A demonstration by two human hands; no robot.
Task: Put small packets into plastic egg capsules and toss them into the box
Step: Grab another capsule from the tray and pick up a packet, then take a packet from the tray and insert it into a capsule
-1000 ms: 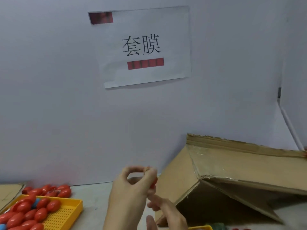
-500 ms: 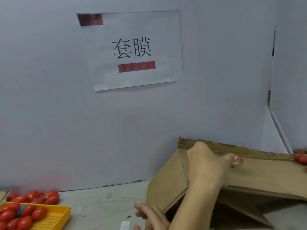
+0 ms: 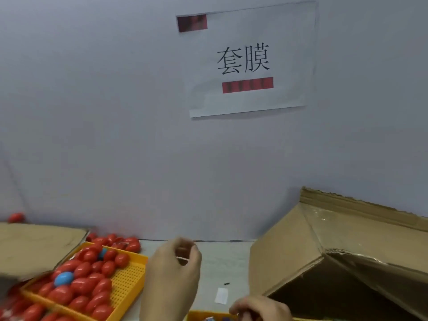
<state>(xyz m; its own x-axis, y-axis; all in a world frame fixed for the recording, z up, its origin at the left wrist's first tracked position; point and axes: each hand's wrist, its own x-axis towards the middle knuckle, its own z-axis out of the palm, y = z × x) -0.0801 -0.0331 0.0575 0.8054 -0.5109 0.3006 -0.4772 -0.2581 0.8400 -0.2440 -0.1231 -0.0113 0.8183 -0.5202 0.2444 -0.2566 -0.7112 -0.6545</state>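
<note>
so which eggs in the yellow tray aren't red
Two blue ones. The larger-looking blue egg lies near the yellow tray's left side among the red eggs; a second blue egg sits half hidden toward the far end.

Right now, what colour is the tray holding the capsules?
Yellow tray, seen best in the head view.

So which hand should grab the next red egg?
Probably the left hand: it hovers just beside the tray of red eggs. The right hand is lower down near the box, farther from them.
</note>
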